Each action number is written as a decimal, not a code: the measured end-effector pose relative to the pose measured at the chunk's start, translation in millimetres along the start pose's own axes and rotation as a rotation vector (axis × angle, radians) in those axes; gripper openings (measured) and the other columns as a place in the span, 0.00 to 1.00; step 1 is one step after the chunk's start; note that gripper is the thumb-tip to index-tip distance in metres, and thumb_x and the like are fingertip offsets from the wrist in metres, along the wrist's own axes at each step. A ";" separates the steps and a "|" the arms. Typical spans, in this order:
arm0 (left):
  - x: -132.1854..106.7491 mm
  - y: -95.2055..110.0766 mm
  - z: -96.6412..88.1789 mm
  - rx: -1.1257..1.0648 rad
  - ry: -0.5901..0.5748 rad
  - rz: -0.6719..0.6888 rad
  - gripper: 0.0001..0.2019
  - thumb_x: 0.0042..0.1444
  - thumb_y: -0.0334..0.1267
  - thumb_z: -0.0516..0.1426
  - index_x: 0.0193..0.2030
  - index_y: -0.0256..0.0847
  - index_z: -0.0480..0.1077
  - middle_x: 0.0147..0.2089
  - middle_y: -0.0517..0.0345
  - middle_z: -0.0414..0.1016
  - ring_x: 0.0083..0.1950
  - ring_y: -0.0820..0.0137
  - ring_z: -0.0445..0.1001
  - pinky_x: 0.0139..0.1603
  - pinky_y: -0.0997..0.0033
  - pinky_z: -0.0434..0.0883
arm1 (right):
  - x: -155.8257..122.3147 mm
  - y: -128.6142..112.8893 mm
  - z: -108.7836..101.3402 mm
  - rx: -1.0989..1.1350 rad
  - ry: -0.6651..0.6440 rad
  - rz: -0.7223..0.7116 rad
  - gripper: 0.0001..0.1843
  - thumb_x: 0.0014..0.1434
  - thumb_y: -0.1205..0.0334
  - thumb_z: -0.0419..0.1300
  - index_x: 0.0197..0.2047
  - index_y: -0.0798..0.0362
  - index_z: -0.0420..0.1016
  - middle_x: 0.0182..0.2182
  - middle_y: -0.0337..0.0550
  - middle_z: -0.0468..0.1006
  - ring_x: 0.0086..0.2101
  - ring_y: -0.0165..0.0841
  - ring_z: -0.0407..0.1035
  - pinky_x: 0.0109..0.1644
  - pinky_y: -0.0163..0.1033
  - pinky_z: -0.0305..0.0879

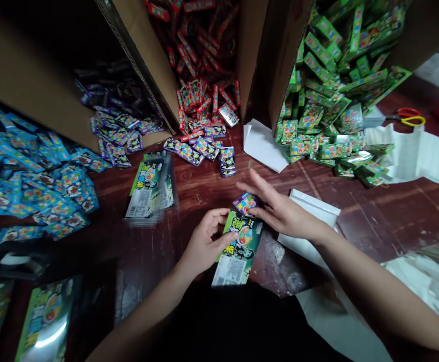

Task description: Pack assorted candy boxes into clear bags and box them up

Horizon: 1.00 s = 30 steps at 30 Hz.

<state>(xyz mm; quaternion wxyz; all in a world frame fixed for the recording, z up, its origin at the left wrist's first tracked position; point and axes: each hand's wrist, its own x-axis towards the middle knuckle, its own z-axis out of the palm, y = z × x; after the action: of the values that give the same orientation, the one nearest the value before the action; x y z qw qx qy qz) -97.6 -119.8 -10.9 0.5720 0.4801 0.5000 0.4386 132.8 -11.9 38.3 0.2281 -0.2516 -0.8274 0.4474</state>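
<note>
My left hand (204, 244) grips the left edge of a clear plastic bag with a green printed card (238, 249), held just above the dark red table (373, 211). My right hand (280, 208) hovers at the bag's top with fingers stretched out, its thumb and fingertips pressing a small purple box (245, 202) at the bag's mouth. Both forearms reach in from the bottom of the view.
A stack of clear bags with green cards (149, 188) lies left of my hands. Cardboard boxes spill small packs: blue (27, 176), purple (117, 133), red (204, 100), green (328, 115). White paper (260, 146) and scissors (408, 116) lie at right.
</note>
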 end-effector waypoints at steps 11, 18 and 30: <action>3.5 3.7 3.3 -0.033 0.025 -0.026 0.28 0.57 0.38 0.67 0.61 0.41 0.61 0.48 0.53 0.78 0.48 0.66 0.78 0.51 0.64 0.74 | 9.8 8.2 3.0 0.116 0.151 0.095 0.44 0.67 0.57 0.61 0.76 0.40 0.40 0.56 0.49 0.73 0.52 0.40 0.73 0.59 0.53 0.74; 2.2 -1.6 6.7 -0.023 0.018 -0.020 0.29 0.58 0.38 0.66 0.62 0.42 0.60 0.46 0.54 0.78 0.47 0.66 0.78 0.51 0.63 0.73 | 16.2 -6.8 -15.0 0.040 0.033 0.130 0.46 0.64 0.65 0.62 0.76 0.39 0.41 0.47 0.44 0.78 0.46 0.39 0.77 0.53 0.50 0.77; -1.7 3.6 9.9 -0.044 0.076 -0.021 0.28 0.57 0.39 0.67 0.60 0.42 0.61 0.48 0.53 0.78 0.48 0.65 0.78 0.51 0.63 0.74 | 16.3 -6.3 10.7 0.205 0.202 0.145 0.40 0.65 0.60 0.63 0.74 0.38 0.49 0.46 0.42 0.77 0.43 0.35 0.76 0.48 0.44 0.79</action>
<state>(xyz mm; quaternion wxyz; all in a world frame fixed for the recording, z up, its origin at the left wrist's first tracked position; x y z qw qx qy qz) -88.1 -122.0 -6.6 0.5673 0.4453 0.5167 0.4614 112.4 -11.5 40.9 0.3014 -0.3299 -0.7300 0.5171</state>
